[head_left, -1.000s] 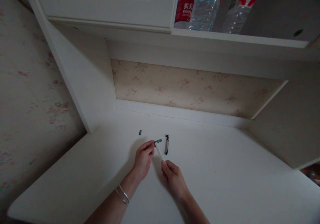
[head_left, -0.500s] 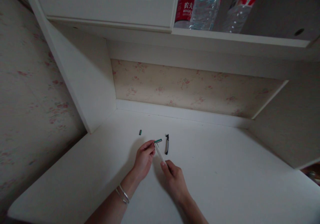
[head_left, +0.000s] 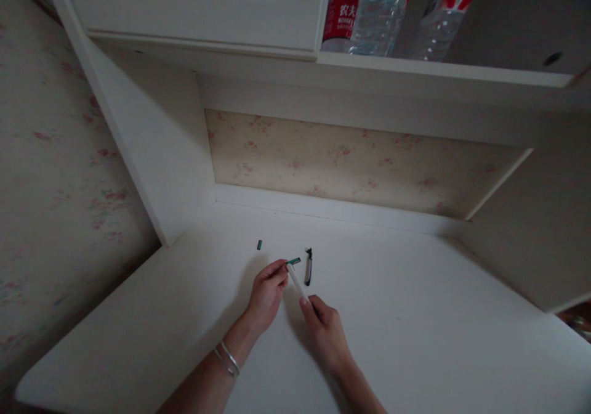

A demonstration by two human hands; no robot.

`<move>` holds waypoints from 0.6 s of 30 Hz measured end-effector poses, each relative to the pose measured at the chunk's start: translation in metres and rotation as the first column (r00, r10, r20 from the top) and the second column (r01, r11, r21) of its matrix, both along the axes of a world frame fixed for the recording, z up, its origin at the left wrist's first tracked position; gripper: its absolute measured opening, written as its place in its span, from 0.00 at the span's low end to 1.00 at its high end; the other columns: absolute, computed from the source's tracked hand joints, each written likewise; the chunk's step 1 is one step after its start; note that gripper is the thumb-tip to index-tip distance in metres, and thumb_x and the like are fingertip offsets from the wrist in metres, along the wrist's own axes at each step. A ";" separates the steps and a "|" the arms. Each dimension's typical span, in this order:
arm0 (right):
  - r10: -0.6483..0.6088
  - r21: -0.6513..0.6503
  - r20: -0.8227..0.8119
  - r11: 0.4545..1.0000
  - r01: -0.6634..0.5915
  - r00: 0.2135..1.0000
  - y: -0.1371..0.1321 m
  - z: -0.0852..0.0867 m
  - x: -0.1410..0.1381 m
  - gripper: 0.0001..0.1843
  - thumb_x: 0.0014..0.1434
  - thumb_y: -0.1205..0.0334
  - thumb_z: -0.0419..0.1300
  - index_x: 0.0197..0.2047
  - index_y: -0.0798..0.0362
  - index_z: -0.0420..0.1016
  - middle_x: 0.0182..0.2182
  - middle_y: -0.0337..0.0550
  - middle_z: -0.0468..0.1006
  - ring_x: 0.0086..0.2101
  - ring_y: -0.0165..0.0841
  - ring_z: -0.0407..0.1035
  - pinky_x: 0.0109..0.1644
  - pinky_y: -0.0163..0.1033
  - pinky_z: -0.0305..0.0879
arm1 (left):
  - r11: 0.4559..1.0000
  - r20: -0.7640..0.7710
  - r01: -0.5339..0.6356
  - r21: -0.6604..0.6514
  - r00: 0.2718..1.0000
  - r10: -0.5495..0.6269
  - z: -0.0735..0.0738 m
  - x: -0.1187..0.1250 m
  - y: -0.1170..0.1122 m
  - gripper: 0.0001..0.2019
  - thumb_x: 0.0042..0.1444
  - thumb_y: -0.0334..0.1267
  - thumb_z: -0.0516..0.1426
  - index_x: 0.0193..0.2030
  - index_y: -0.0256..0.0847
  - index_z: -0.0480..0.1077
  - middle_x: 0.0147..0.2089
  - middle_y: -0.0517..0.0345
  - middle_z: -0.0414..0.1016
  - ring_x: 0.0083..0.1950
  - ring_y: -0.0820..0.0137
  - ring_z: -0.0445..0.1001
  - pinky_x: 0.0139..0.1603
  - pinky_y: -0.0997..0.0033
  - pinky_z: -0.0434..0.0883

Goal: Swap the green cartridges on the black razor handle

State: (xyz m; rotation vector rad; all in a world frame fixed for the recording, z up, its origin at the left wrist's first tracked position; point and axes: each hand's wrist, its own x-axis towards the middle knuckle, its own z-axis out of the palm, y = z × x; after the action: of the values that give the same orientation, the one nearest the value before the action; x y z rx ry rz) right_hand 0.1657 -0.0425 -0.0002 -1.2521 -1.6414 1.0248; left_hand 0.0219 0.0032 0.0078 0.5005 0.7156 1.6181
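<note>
Between the fingertips of my left hand [head_left: 269, 288] is one end of a dark green razor blade cartridge [head_left: 294, 260]. My right hand [head_left: 323, 324] is closed round the lower part of a white razor handle [head_left: 298, 282], which slants up toward the left. The handle's top end meets the cartridge or lies right against it; whether the two are joined I cannot tell. Just beyond my hands, a black razor handle [head_left: 308, 269] lies on the white desk. A second green and black cartridge [head_left: 259, 244] lies further left, beyond my left hand.
The white desk top [head_left: 415, 340] runs back to a low ledge and flowered wallpaper [head_left: 341, 161]. A side panel [head_left: 152, 143] rises at the left. Overhead, plastic bottles [head_left: 381, 13] stand on a shelf [head_left: 443, 71] beside a cabinet door [head_left: 203, 16].
My right hand and the white handle have shifted very slightly to the right. The cartridge in my left fingertips has moved marginally the same way. Everything on the desk lies where it was.
</note>
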 end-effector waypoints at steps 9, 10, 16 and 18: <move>-0.044 -0.009 -0.070 0.999 0.043 0.997 0.003 0.002 0.002 0.25 0.63 0.41 0.51 0.25 0.52 0.62 0.20 0.33 0.55 0.23 0.30 0.50 0.25 0.34 0.46 | 1.000 -0.007 -0.006 0.010 1.000 0.006 0.000 -0.001 0.000 0.13 0.39 0.35 0.70 0.34 0.36 0.78 0.35 0.54 0.76 0.39 0.72 0.71 0.35 0.78 0.66; -0.048 -0.017 -0.085 0.999 0.047 0.995 0.003 0.001 0.003 0.25 0.63 0.41 0.51 0.25 0.52 0.62 0.20 0.33 0.55 0.23 0.30 0.50 0.24 0.34 0.46 | 1.000 -0.011 -0.004 0.012 1.000 0.004 0.000 -0.001 0.000 0.13 0.39 0.35 0.70 0.34 0.36 0.78 0.35 0.53 0.76 0.39 0.72 0.71 0.35 0.78 0.66; -0.052 -0.112 -0.181 0.993 0.032 0.982 0.006 -0.007 0.004 0.26 0.62 0.38 0.52 0.26 0.52 0.63 0.19 0.32 0.54 0.21 0.29 0.48 0.21 0.33 0.43 | 1.000 -0.024 -0.010 0.007 1.000 0.010 0.001 -0.001 0.000 0.13 0.39 0.35 0.70 0.34 0.36 0.78 0.34 0.53 0.76 0.38 0.72 0.71 0.34 0.78 0.65; -0.022 -0.167 -0.212 0.986 -0.014 0.977 0.005 -0.007 0.002 0.26 0.61 0.37 0.52 0.27 0.52 0.64 0.17 0.31 0.54 0.19 0.28 0.47 0.20 0.33 0.41 | 1.000 -0.028 -0.014 0.007 0.999 0.014 0.002 -0.001 0.000 0.13 0.39 0.35 0.70 0.34 0.36 0.78 0.35 0.53 0.77 0.37 0.72 0.71 0.34 0.78 0.65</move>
State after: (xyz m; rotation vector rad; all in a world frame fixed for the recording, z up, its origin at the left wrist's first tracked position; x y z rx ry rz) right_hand 0.1673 -0.0374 -0.0077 -1.2063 -1.4107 1.2708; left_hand 0.0209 0.0029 0.0095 0.5251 0.7369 1.6296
